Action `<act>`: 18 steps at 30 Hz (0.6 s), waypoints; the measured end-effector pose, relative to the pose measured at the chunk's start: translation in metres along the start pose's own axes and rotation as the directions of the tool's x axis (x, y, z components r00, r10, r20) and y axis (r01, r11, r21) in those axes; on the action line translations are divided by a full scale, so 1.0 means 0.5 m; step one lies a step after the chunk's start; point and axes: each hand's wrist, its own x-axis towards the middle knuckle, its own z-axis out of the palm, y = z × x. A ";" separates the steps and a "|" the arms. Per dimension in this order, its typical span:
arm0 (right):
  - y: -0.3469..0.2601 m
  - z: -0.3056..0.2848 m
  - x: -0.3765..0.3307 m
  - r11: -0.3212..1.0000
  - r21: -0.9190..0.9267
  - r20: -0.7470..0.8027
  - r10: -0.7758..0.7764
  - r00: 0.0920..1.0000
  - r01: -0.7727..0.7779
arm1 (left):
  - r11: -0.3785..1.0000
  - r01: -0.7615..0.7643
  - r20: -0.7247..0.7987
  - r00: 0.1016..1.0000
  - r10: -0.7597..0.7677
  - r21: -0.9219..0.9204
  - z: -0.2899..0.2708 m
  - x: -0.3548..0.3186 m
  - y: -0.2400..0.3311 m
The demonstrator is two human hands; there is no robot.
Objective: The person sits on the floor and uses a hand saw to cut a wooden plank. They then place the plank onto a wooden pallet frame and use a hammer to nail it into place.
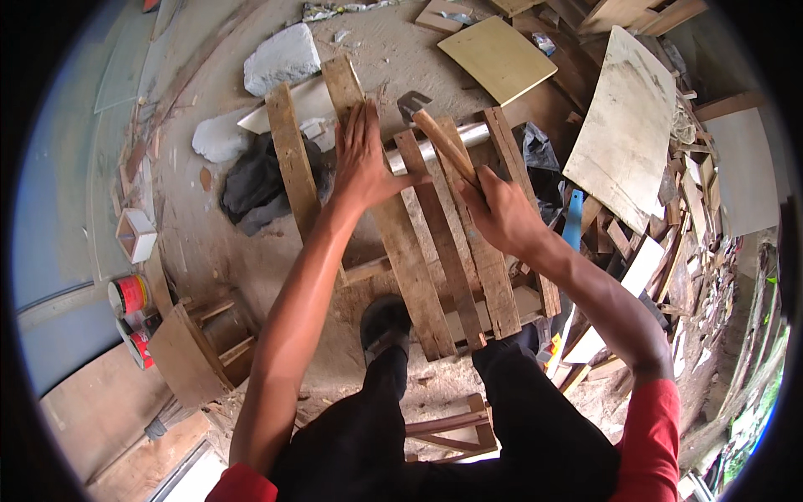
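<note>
A wooden pallet [407,259] of several weathered slats lies in front of me. My left hand [361,159] rests flat on a wide slat [341,79] left of the middle, fingers stretched out and thumb reaching toward a narrow reddish-brown slat [439,222]. In my right hand [502,209] is a hammer [443,142], gripped by its wooden handle. Its dark, claw-shaped head [411,104] points away from me, above the pallet's far end. To the left, another slat [291,155] sits apart from the wide one.
White blocks [283,60] and dark cloth [253,186] lie at the left. Scrap wood [690,201], a pale board [623,125] and a blue-handled saw [574,219] are on the right. A wooden box [188,351] and paint cans [128,295] stand at the lower left.
</note>
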 end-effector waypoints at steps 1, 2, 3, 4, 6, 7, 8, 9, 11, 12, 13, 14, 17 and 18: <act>0.000 -0.003 -0.001 1.000 0.024 -0.041 -0.018 0.999 0.019 | 1.000 0.015 0.009 1.000 -0.015 0.015 -0.002 0.001 0.003; -0.003 0.001 -0.017 0.998 0.053 -0.071 -0.030 0.997 0.034 | 1.000 0.019 0.025 1.000 -0.018 -0.025 -0.001 -0.005 0.008; -0.002 0.002 -0.028 0.995 0.081 -0.101 -0.041 0.994 0.050 | 1.000 0.010 0.012 1.000 -0.010 -0.018 -0.002 -0.005 0.007; 0.009 0.000 -0.022 0.995 0.053 -0.036 -0.079 0.996 0.081 | 1.000 0.002 0.000 1.000 -0.002 -0.010 -0.002 -0.001 0.004; 0.007 0.001 -0.008 0.999 0.025 0.033 -0.022 0.999 0.021 | 1.000 -0.012 -0.017 1.000 0.012 0.003 0.000 0.004 -0.002; 0.005 0.001 -0.005 1.000 0.009 0.068 0.008 0.998 -0.009 | 1.000 -0.004 -0.001 1.000 0.004 0.016 0.003 0.003 -0.001; 0.008 0.009 -0.025 1.000 0.024 0.035 0.009 0.999 -0.010 | 1.000 0.009 0.019 1.000 -0.009 0.024 0.001 -0.002 0.008; 0.021 0.016 -0.029 0.999 0.007 -0.007 -0.036 0.999 0.036 | 0.999 0.021 0.040 0.999 -0.023 0.031 0.000 -0.006 0.016; 0.035 0.023 -0.025 0.991 -0.028 -0.080 -0.133 0.988 0.131 | 1.000 0.006 0.015 1.000 -0.006 0.004 0.000 0.010 0.008; 0.033 0.013 -0.018 0.998 -0.054 0.076 -0.027 0.997 0.031 | 1.000 0.003 0.004 1.000 -0.003 0.008 0.001 0.010 0.000; 0.028 0.019 -0.023 0.998 -0.062 0.054 -0.028 0.998 0.032 | 1.000 0.001 -0.008 1.000 0.000 0.011 0.002 0.002 -0.005; 0.025 0.023 -0.022 0.996 -0.077 0.024 -0.031 0.999 0.033 | 1.000 -0.002 -0.007 1.000 0.002 0.016 0.001 0.005 -0.005; 0.027 0.028 -0.022 0.996 -0.024 -0.020 -0.081 0.996 0.081 | 0.997 -0.044 -0.024 0.999 0.045 0.062 0.005 0.003 0.000; 0.024 0.023 -0.011 0.996 -0.052 0.015 -0.078 0.997 0.078 | 0.999 0.016 -0.013 1.000 -0.015 0.041 0.007 -0.009 0.005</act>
